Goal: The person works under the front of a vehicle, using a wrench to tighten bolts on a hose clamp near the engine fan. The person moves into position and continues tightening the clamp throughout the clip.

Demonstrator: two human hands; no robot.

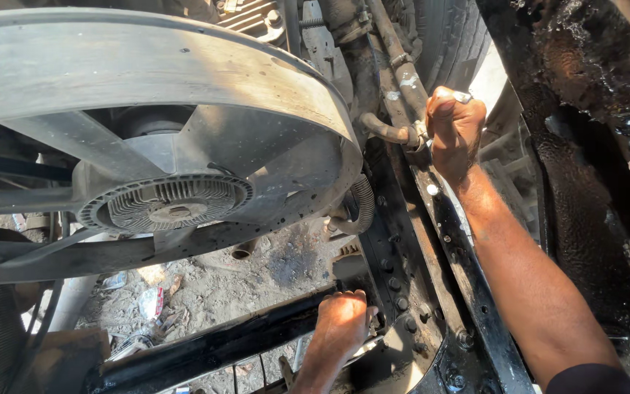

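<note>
The view looks down into a truck's underside. The right hand [455, 130] sits at about one o'clock, its grip closed tight around something small and shiny, seemingly a metal tool [464, 95], pressed against the joint [415, 136] where a short bent tube meets the long rusty pipe [401, 66]. The joint itself is mostly hidden behind the fingers. The left hand [343, 322] is down at six o'clock, fingers curled over the edge of the black cross-member [220, 343] where it meets the bolted frame rail [468, 284]. It holds nothing loose and seems to be bracing the body.

The big grey fan [184, 80] fills the nine to eleven o'clock side, its ribbed hub [169, 206] near centre-left. A corrugated hose [363, 208] curls just under the fan's rim, between the fan and the rail. A tyre [446, 33] shows at twelve o'clock, and dusty ground [271, 270] with litter lies below.

By the look of it, the step in hand is work on the pipe joint, with the tool set on it. Any turn there calls for a firm wrist in tight space, keeping clear of the fan rim, and steady bracing from the lower hand.
</note>
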